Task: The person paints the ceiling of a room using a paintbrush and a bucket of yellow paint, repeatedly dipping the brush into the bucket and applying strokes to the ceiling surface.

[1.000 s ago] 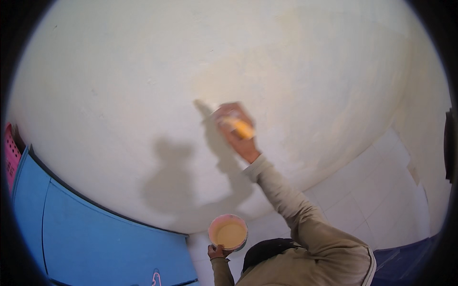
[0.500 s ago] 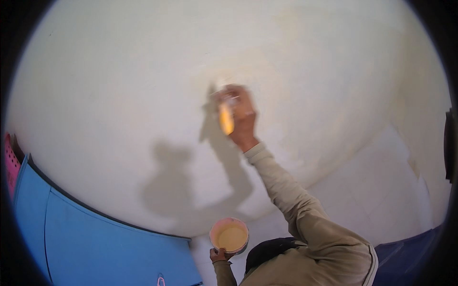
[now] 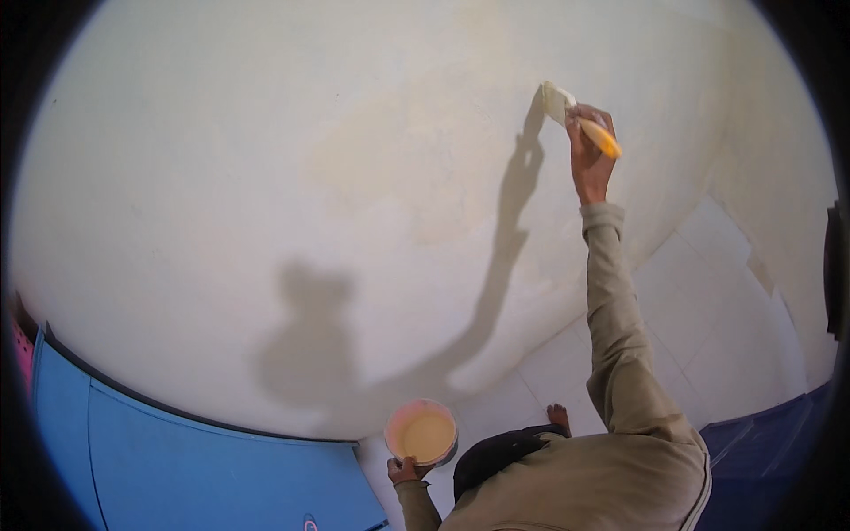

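Up at the right of the wall, my right hand [image 3: 591, 152] grips a paintbrush [image 3: 601, 139] by its orange-yellow handle. The pale, paint-coated bristles touch the wall [image 3: 221, 168] or sit very close to it. Cream-coloured patches mark the wall to the left of the brush. Low in the view, my left hand [image 3: 406, 471] holds a small pinkish bucket [image 3: 397, 421] by its near rim, thumb over the edge. Cream paint [image 3: 427, 437] lies inside the bucket.
A blue cabinet [image 3: 221, 473] stands at the lower left, with a pink perforated item [image 3: 22, 350] behind its far end. Pale floor tiles [image 3: 682, 319] run along the wall's foot. Dark blue sheeting [image 3: 770, 460] lies at the lower right. My bare foot [image 3: 558, 416] shows beside the wall.
My right hand has moved the paintbrush right and upward across the wall, and the arm is straighter. The left hand and bucket have barely shifted. My foot has come into view.
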A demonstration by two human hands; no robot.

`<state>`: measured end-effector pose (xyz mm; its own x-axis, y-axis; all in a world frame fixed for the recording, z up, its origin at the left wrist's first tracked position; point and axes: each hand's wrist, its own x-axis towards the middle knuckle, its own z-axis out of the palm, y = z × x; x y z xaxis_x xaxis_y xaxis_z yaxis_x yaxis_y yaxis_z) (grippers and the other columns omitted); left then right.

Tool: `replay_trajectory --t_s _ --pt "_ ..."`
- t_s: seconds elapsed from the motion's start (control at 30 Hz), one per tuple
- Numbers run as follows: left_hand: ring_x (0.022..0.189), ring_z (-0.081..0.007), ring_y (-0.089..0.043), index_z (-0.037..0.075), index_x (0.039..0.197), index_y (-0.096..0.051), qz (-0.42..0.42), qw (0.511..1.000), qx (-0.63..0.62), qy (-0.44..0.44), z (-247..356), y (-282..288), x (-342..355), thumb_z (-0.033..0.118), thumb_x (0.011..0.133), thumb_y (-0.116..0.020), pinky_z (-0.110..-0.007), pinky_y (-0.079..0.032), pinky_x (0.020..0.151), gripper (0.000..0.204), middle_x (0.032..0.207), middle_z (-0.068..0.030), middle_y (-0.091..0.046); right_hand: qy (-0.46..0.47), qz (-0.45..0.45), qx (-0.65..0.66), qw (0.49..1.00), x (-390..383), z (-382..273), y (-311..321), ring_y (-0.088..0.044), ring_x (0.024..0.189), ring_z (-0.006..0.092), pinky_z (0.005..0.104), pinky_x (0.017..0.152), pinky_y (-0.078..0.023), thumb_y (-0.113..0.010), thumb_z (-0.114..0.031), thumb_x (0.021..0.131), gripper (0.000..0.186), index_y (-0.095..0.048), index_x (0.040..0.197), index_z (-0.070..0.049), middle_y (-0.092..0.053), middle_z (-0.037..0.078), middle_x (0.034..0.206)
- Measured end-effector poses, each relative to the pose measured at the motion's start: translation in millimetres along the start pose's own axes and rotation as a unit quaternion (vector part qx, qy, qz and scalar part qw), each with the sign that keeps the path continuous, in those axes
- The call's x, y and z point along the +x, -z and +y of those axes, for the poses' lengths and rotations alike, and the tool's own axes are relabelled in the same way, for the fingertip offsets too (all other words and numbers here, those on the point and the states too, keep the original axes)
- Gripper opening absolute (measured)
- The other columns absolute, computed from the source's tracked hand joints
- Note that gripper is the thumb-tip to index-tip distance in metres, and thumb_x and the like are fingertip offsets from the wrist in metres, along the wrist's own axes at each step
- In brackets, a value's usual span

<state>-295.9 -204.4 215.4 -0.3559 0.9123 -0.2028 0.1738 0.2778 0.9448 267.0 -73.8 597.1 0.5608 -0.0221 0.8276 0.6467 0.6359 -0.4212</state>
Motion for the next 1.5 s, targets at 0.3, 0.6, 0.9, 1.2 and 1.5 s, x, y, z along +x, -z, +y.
replay_trajectory --t_s 0.3,0.6,0.9,1.2,1.5 --pt "0.066 -0.0253 -0.063 -0.003 0.083 -0.045 -0.009 0.992 -0.109 0.056 52 -7 -11 0.002 0.069 -0.06 -0.04 -0.057 0.051 0.021 0.08 -0.0158 -0.058 -0.015 -0.164 -0.055 0.985 -200 -95 -149 -0.061 0.096 0.0256 0.034 0.082 -0.051 -0.07 -0.001 0.075 0.027 -0.067 0.101 -0.007 -0.058 0.011 0.108" --pt "0.066 -0.0234 -0.061 -0.005 0.083 -0.046 0.0 0.992 -0.104 0.066 23 6 11 0.002 0.068 -0.061 -0.041 -0.058 0.056 0.023 0.078 -0.0137 -0.057 -0.076 -0.154 0.157 0.973 -129 -68 -137 -0.062 0.094 0.0237 0.0328 0.083 -0.049 -0.061 0.003 0.079 0.014 -0.065 0.092 -0.001 -0.062 0.011 0.102" --pt "0.062 -0.0227 -0.059 -0.001 0.08 -0.045 0.002 0.993 -0.105 0.062 67 -14 -9 0.002 0.066 -0.063 -0.04 -0.055 0.053 0.023 0.077 -0.0127 -0.057 -0.012 -0.122 -0.135 0.983 -151 -39 -105 -0.061 0.099 0.0272 0.0348 0.08 -0.053 -0.063 -0.003 0.083 0.023 -0.071 0.104 -0.01 -0.059 0.012 0.112" --pt "0.062 -0.0198 -0.056 0.002 0.076 -0.045 0.004 0.989 -0.142 0.037 51 -14 0 0.003 0.066 -0.063 -0.035 -0.051 0.053 0.02 0.076 -0.011 -0.056 -0.198 -0.258 0.164 0.931 -187 -24 -78 -0.059 0.103 0.0192 0.0297 0.087 -0.05 -0.062 -0.003 0.084 0.016 -0.067 0.099 0.0 -0.059 0.01 0.112" --pt "0.06 -0.0178 -0.053 0.002 0.074 -0.045 -0.011 0.992 -0.111 0.064 80 -19 -8 0.006 0.067 -0.064 -0.035 -0.047 0.05 0.021 0.075 -0.0098 -0.057 -0.162 -0.045 -0.086 0.982 -149 25 -12 -0.06 0.098 0.0233 0.0329 0.083 -0.051 -0.062 -0.004 0.088 0.02 -0.061 0.107 0.0 -0.059 0.012 0.11"
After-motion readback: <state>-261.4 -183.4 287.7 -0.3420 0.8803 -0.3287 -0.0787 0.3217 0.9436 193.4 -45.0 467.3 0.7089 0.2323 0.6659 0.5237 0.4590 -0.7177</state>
